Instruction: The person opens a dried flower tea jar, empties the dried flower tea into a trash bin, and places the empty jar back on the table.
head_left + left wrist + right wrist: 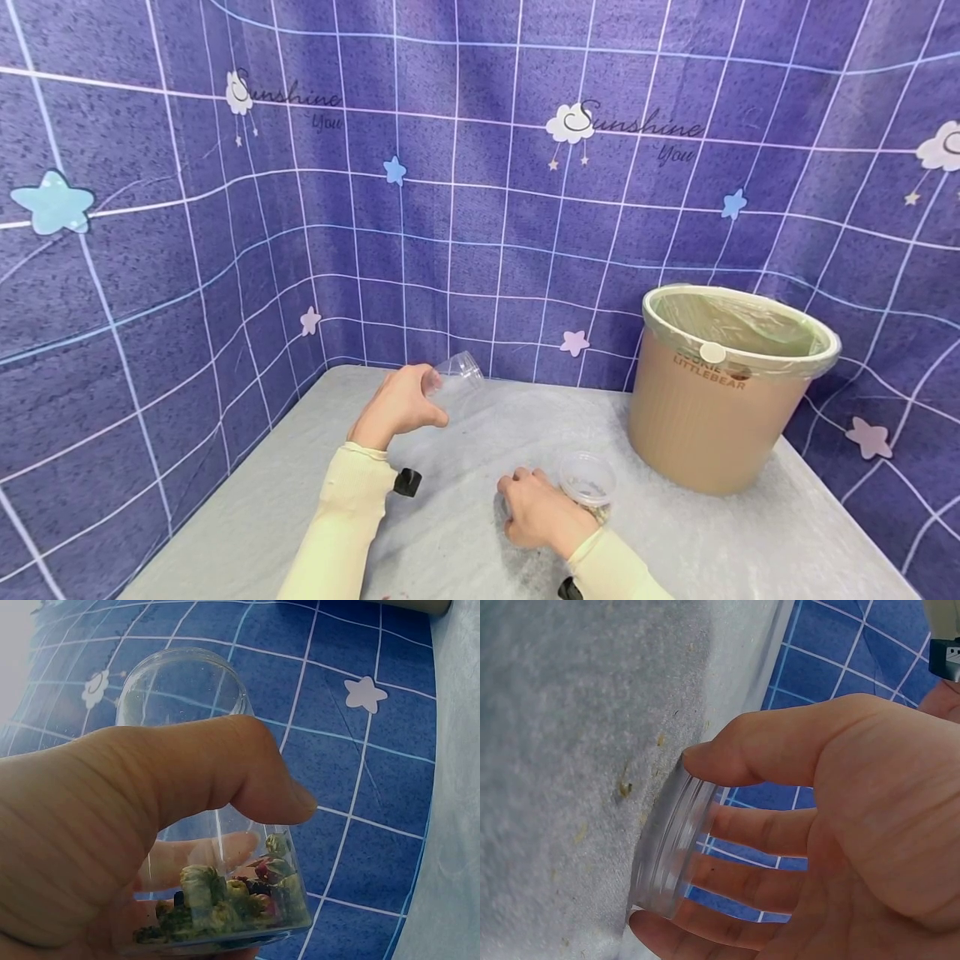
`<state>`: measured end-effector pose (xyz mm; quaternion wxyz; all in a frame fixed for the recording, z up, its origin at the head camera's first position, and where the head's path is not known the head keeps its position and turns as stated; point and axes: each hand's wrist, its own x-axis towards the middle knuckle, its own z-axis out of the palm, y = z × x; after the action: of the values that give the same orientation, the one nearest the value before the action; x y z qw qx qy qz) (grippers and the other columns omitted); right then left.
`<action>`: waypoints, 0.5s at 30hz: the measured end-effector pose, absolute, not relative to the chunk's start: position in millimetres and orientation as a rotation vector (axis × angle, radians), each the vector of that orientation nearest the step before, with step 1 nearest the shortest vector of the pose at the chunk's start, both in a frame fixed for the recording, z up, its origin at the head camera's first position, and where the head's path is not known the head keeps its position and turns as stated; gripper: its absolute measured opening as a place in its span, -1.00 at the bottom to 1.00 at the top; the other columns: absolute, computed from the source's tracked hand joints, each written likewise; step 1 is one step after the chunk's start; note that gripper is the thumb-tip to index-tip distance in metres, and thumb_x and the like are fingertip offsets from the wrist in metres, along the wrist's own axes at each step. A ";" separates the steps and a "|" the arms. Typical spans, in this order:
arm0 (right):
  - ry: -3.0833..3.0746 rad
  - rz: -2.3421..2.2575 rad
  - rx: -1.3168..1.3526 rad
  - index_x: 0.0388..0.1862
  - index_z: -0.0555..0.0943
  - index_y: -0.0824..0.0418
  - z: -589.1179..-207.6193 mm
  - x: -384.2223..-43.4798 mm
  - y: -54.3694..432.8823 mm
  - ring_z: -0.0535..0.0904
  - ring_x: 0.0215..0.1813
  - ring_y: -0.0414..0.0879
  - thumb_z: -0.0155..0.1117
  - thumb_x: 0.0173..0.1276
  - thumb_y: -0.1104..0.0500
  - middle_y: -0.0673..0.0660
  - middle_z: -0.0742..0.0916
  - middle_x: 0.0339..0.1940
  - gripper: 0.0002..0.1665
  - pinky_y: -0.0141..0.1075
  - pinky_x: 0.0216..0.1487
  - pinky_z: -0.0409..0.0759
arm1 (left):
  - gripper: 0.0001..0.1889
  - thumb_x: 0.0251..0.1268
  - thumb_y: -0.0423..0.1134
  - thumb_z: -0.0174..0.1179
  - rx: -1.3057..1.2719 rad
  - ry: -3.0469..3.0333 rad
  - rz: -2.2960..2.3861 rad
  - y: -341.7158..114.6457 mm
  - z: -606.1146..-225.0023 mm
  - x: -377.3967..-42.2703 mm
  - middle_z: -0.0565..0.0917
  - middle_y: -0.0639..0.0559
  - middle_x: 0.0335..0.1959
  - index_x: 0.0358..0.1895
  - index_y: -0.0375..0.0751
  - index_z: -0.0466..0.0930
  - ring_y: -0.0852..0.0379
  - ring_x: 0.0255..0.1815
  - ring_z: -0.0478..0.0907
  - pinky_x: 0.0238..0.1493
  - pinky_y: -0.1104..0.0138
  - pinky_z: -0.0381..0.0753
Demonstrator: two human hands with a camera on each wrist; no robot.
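Observation:
My left hand [401, 404] grips a clear plastic jar [461, 372] over the far left part of the table, tilted with its mouth toward the right. In the left wrist view, dried flower buds [225, 904] lie inside the jar, and my thumb crosses its front. My right hand [543, 510] is down at the tabletop; in the right wrist view, its thumb and fingers hold a clear round lid [671, 844] by the rim. That lid is hidden under the hand in the head view. Just beside this hand stands another clear round container [587, 477] with pale bits low inside.
A tan bin [708, 417] with a white rim and a plastic liner stands at the right rear of the grey table [465, 508]. Blue gridded cloth [480, 208] rises behind and along both sides. Small yellowish crumbs [625, 789] lie on the table near my right hand.

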<state>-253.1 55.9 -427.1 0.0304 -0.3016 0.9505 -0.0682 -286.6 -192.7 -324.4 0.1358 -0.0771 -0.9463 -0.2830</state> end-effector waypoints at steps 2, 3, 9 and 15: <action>2.931 -0.206 -0.925 0.18 0.66 0.10 -427.1 -253.3 55.7 0.59 0.03 0.14 0.44 0.26 0.10 0.11 0.68 -0.03 -0.51 -0.01 0.05 0.62 | -0.49 -0.33 -0.20 0.54 -0.220 -2.740 -0.819 -192.3 -324.3 -286.7 0.70 -0.01 -0.16 -0.12 -0.07 0.65 0.01 -0.14 0.60 -0.07 0.10 0.61; 2.929 -0.205 -0.921 0.19 0.65 0.10 -427.0 -253.5 55.6 0.59 0.04 0.14 0.44 0.27 0.10 0.11 0.67 -0.02 -0.51 0.00 0.05 0.62 | -0.49 -0.33 -0.20 0.54 -0.220 -2.741 -0.817 -192.3 -324.3 -286.9 0.70 0.00 -0.17 -0.12 -0.07 0.65 0.01 -0.14 0.60 -0.07 0.10 0.61; 2.918 -0.208 -0.903 0.21 0.65 0.09 -426.1 -253.8 55.0 0.58 0.05 0.15 0.44 0.28 0.10 0.11 0.67 -0.01 -0.50 0.00 0.04 0.63 | -0.49 -0.33 -0.20 0.54 -0.225 -2.743 -0.804 -192.6 -324.5 -286.9 0.69 -0.01 -0.17 -0.12 -0.07 0.64 0.01 -0.16 0.60 -0.09 0.10 0.60; 2.929 -0.227 -0.917 0.17 0.66 0.11 -425.8 -252.0 55.8 0.59 0.02 0.15 0.44 0.27 0.10 0.11 0.67 -0.05 -0.52 0.00 0.02 0.63 | -0.49 -0.33 -0.20 0.53 -0.239 -2.741 -0.807 -192.0 -324.4 -287.1 0.70 -0.04 -0.16 -0.13 -0.07 0.64 0.02 -0.17 0.59 -0.09 0.11 0.60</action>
<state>-252.0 55.8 -425.8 0.0321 -0.2978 0.9512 -0.0738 -287.1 -192.0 -324.4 0.1369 -0.0825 -0.9470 -0.2787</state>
